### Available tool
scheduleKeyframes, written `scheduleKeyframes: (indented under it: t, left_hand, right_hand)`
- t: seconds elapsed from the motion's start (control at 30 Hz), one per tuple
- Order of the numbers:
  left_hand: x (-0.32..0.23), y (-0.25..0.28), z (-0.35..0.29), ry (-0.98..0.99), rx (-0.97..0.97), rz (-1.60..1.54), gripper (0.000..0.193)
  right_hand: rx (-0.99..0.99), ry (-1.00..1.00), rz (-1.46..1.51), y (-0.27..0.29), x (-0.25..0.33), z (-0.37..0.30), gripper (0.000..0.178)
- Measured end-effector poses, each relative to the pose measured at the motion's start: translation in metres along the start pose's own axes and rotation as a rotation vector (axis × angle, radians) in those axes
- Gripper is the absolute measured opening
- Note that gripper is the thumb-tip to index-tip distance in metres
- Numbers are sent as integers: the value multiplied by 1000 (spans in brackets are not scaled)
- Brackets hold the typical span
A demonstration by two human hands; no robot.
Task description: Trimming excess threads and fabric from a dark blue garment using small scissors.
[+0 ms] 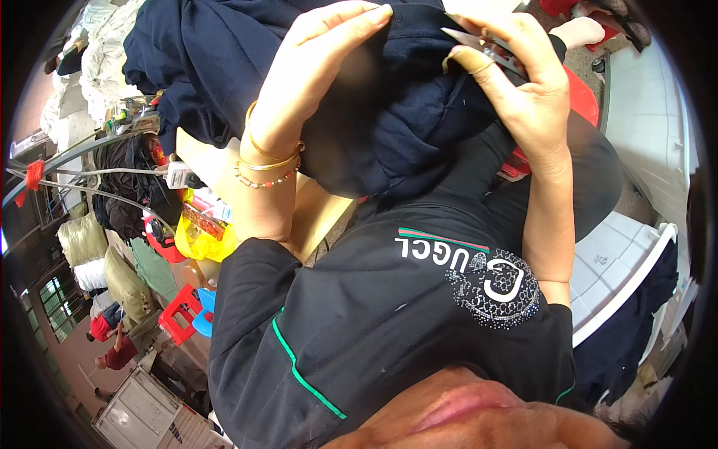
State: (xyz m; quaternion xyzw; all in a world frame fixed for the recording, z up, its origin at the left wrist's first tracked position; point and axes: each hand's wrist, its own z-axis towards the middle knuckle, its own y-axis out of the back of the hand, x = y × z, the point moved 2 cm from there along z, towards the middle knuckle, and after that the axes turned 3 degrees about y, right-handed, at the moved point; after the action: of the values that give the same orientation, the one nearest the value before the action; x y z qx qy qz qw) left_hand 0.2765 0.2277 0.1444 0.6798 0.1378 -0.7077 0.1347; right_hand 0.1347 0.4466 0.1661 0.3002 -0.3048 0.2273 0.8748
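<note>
Navy cloth (pixel 389 112) lies in large, loose folds in front of the person, over the lap and the pale wooden surface (pixel 321 213) to the left, with its far edge raised between the two hands. The left hand (pixel 318 56) has its thumb and forefinger brought together in a pinch on that edge. The right hand (pixel 523 82), to the right of it, is curled round a small pair of scissors (pixel 465 39), the pointed metal tip aimed left toward the edge; its thumb wears a yellowish cover (pixel 476 63). The far rim of the view crops the cloth, so I cannot tell whether the right fingers also grip it or whether the tip touches it.

As far as can be judged, the work is partway along: the cloth is gathered up, one edge is drawn out and the tool is in hand, while the bulk lies bunched and unspread. No cut piece or loose thread shows.

Outward to the left, a yellow plastic bag (pixel 196 241) sits near the left forearm, with a red stool (pixel 176 318) and a blue stool (pixel 203 320) beyond. Farther left, well apart, is a person in a red top (pixel 121 353). On the near right lies a white panel (pixel 617 258).
</note>
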Motion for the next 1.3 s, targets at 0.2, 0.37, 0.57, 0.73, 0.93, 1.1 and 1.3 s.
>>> scheduleKeyframes:
  t: [0.2,0.37,0.57,0.73,0.93,1.1,1.3]
  left_hand:
    - [0,-9,-7,-82,-20,14,25]
    - [-31,-43,1,-132,249,-259,20]
    - [-25,-37,0,-114,266,-241,21]
    - [-32,-43,-1,114,96,-232,21]
    - [-12,-29,8,-366,413,-307,18]
    - [-28,-36,-6,157,47,-174,18]
    - [-28,-42,-3,158,95,-199,16]
  right_hand:
    - [4,-131,-82,-15,33,18,38]
    - [15,-149,-94,-17,28,17,38]
    - [13,-201,-6,-19,29,18,36]
    - [24,-225,22,-19,32,21,33]
    - [37,-230,27,-19,32,21,29]
    - [3,-277,116,-19,22,15,28]
    - [-25,-582,337,-22,20,19,32]
